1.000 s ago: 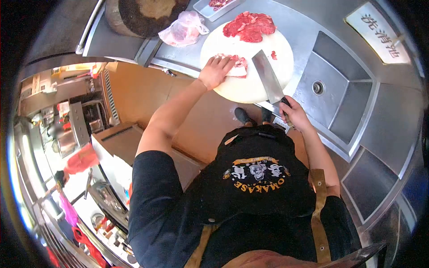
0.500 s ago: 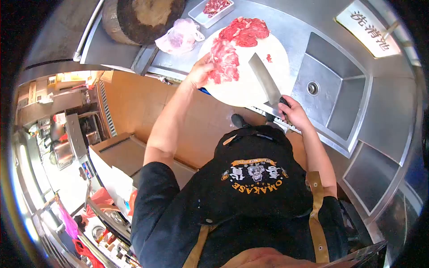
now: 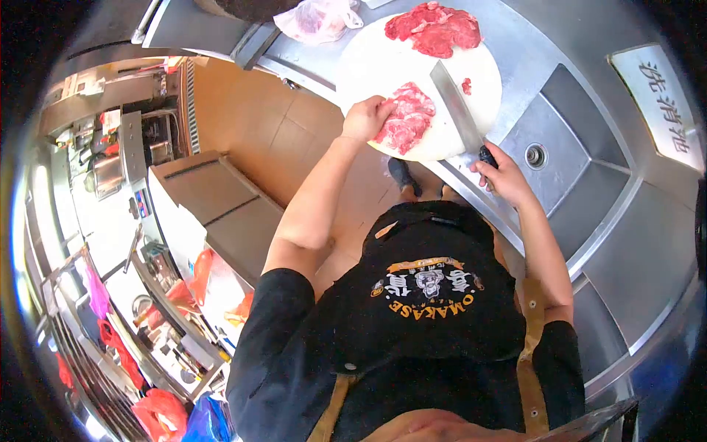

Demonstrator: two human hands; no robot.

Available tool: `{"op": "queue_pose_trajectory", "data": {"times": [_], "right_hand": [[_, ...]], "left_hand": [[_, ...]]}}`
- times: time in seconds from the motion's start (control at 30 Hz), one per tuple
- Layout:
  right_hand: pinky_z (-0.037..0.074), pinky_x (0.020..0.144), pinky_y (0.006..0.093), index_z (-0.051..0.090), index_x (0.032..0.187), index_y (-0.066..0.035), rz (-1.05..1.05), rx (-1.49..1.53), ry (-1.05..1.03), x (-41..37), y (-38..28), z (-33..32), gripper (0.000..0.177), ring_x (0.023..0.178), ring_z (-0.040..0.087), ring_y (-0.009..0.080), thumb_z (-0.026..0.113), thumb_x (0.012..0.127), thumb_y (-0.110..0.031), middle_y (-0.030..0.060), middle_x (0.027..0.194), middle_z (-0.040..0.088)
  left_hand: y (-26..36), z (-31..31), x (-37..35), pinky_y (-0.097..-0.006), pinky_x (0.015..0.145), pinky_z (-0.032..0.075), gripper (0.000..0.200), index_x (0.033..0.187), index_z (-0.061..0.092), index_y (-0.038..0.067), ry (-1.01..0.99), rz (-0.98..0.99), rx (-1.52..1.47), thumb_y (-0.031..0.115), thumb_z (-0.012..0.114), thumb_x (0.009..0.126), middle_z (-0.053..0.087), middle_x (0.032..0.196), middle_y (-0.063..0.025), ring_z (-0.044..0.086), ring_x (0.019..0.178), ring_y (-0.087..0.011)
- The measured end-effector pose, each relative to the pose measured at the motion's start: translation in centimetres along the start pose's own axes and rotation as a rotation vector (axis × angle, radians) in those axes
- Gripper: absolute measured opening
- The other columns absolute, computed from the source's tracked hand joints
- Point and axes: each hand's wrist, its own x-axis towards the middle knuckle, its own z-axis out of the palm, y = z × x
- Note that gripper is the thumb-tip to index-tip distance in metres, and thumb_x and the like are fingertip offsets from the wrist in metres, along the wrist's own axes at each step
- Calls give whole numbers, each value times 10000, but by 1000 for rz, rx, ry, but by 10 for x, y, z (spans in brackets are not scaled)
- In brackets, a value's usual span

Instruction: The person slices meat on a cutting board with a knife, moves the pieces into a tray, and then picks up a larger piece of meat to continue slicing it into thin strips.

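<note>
Slice (image 3: 406,121) down, edge in left hand (image 3: 364,118)

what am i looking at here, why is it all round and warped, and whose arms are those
Every picture comes from one small wide-angle camera worn on a person's head, looking forward and down. That lens bends everything round. There is no machine: the arms are the wearer's own, with their black apron at the bottom. The left hand touches a slab of raw meat on a round white cutting board. The right hand grips a cleaver, its blade over the board. A pile of meat sits at the board's far edge, a plastic bag lies beside the board, and a steel sink is to the right.
</note>
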Motion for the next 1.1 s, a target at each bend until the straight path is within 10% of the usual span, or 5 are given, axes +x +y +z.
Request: {"op": "queue_pose_trajectory", "data": {"times": [0.1,0.23,0.33,0.47,1.1], "right_hand": [[539,608,329,537,1505,-99,-15,-115,24,6,-3,6,538,683,663,177,666,1003,-242,105,872,718],[574,722,451,591,1465,-181,-373,-483,225,11,-6,31,454,827,736,339,582,1046,-356,180,974,754],[571,870,411,625,1428,-162,-349,-634,228,10,-23,51,383,1061,733,337,544,1082,-304,174,1182,741],[575,805,509,623,1395,-188,-416,-750,273,3,-15,62,402,957,728,394,548,1052,-382,181,1106,747],[574,740,459,670,1374,-157,-351,-783,154,33,-62,54,361,850,739,369,555,1063,-297,179,964,757]], "left_hand": [[21,10,-18,-478,941,522,291,1144,747,56,539,221,190,239,754,918,711,1164,-137,657,1103,-380],[28,11,-20,-475,1027,496,350,1142,729,32,347,818,190,169,781,824,663,1229,-155,613,1201,-367],[27,22,-4,-464,1015,508,351,1141,727,22,261,737,84,140,758,811,661,1219,-171,618,1191,-365],[29,19,0,-478,956,519,355,1107,716,15,190,608,-4,147,740,778,653,1145,-185,621,1089,-390],[28,22,4,-473,950,505,425,1159,674,1,242,605,21,131,731,759,627,1127,-179,606,1093,-391]]}}
